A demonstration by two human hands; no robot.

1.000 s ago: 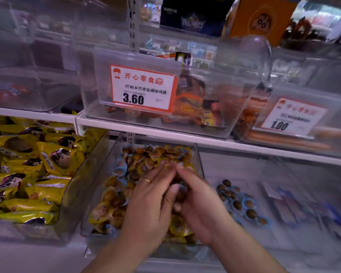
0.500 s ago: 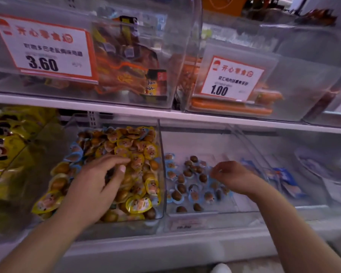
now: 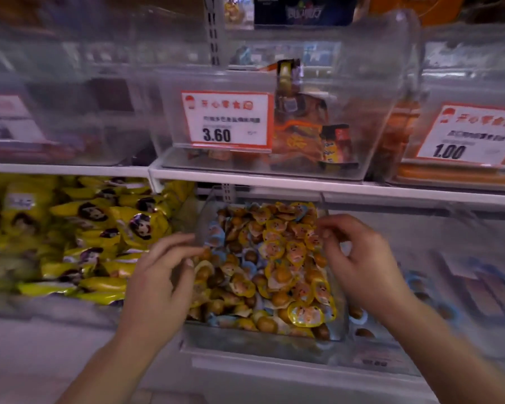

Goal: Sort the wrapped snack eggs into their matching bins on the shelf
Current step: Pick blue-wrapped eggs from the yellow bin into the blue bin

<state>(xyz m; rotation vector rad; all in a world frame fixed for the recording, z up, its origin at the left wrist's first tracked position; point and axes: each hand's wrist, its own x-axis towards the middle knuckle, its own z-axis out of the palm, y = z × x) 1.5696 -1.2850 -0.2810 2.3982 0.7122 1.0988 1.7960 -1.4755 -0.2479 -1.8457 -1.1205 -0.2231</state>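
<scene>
A clear bin (image 3: 260,341) on the lower shelf holds a mixed heap of wrapped snack eggs, many in yellow wrappers (image 3: 303,313) and some in blue wrappers (image 3: 216,234). My left hand (image 3: 164,272) reaches in at the bin's left wall, its relaxed fingertips touching eggs there. Over the bin's right edge hovers my right hand (image 3: 359,258), fingers loosely curled, with nothing visible between them. To the right, a neighbouring clear bin holds a few blue-wrapped eggs (image 3: 359,314), mostly hidden behind my right forearm.
Left of the egg bin lies a pile of yellow snack packets (image 3: 99,237). The white shelf edge (image 3: 274,182) runs just above. Upper clear bins carry price tags reading 3.60 (image 3: 228,121) and 1.00 (image 3: 464,135). The view is motion-blurred.
My right hand has come back from the right-hand bin to the mixed bin's right edge. My left hand slid to the bin's left wall. The view swung left.
</scene>
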